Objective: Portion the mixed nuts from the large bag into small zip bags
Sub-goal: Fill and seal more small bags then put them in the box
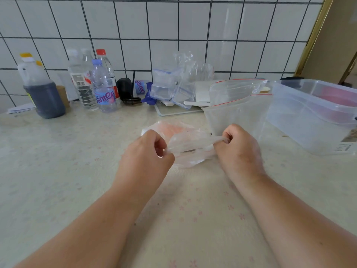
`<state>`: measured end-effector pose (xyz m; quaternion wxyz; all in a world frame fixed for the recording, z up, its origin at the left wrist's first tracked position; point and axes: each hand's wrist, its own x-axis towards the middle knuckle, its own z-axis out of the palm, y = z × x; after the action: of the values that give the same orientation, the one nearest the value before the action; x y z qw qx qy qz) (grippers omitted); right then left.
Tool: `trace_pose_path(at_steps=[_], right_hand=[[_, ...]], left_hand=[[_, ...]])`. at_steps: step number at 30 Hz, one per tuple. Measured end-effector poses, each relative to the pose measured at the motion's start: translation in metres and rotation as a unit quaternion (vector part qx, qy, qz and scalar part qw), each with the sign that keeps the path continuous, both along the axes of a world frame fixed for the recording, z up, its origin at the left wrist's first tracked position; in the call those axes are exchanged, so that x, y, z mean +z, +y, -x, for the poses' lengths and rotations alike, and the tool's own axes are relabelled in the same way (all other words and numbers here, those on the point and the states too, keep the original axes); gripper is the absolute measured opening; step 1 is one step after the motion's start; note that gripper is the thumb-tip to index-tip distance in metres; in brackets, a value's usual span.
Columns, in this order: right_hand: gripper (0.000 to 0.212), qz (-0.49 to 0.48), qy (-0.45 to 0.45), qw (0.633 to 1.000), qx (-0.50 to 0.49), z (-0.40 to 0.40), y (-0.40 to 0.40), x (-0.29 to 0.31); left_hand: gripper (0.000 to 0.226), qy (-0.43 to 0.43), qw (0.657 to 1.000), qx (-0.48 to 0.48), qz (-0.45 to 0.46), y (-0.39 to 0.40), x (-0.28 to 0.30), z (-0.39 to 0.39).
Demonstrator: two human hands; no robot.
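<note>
The thin plastic bag (185,144) lies in the middle of the frame on the counter (58,171), and its twisted top runs almost level from left to right, a little higher at the right end. This stretched strip is the axis that matters: the left hand (146,151) pinches its left end with curled fingers, and the right hand (237,146) pinches its right end in the same way, so both hands are equally near and pull away from each other along this line. I judge that they are loosening or opening the mouth of the bag, but whether nuts are inside I cannot tell; only a pinkish tint shows through. Just behind the right hand, to the upper right, the zip bags (237,105) with red seal lines stand open-looking. Further right is a clear plastic tub (309,117); bottles (96,84) stand at the upper left against the tiled wall (173,26).
</note>
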<state>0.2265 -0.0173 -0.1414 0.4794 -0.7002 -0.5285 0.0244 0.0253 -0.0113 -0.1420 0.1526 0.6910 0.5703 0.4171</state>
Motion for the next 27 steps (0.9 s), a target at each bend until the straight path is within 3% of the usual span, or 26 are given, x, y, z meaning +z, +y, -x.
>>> trace_pose_path(at_steps=[4, 9, 14, 17, 20, 23, 27], right_hand=[[0.014, -0.013, 0.047, 0.998, 0.044, 0.004, 0.000, 0.001], [0.026, -0.001, 0.098, 0.993, 0.068, 0.003, 0.001, 0.002], [0.029, 0.038, 0.035, 0.999, 0.013, 0.002, 0.001, 0.004], [0.029, 0.054, 0.062, 0.996, 0.015, 0.000, 0.002, 0.004], [0.031, 0.057, 0.133, 0.988, 0.055, -0.001, 0.003, 0.006], [0.030, 0.072, 0.266, 0.952, 0.131, -0.003, 0.001, 0.011], [0.022, 0.134, 0.441, 0.856, 0.235, -0.004, -0.001, 0.016]], left_hand=[[0.019, 0.016, 1.000, 0.005, 0.023, 0.006, -0.005, 0.005], [0.017, -0.225, 0.970, -0.014, 0.093, 0.016, -0.004, 0.013], [0.005, -0.453, 0.855, -0.132, 0.214, 0.022, 0.000, 0.009], [0.006, -0.521, 0.763, -0.238, 0.300, 0.020, 0.000, 0.010], [0.012, -0.573, 0.682, -0.271, 0.366, 0.022, 0.000, 0.015], [0.020, -0.581, 0.651, -0.282, 0.400, 0.024, 0.003, 0.020], [0.036, -0.593, 0.634, -0.298, 0.395, 0.024, 0.004, 0.021]])
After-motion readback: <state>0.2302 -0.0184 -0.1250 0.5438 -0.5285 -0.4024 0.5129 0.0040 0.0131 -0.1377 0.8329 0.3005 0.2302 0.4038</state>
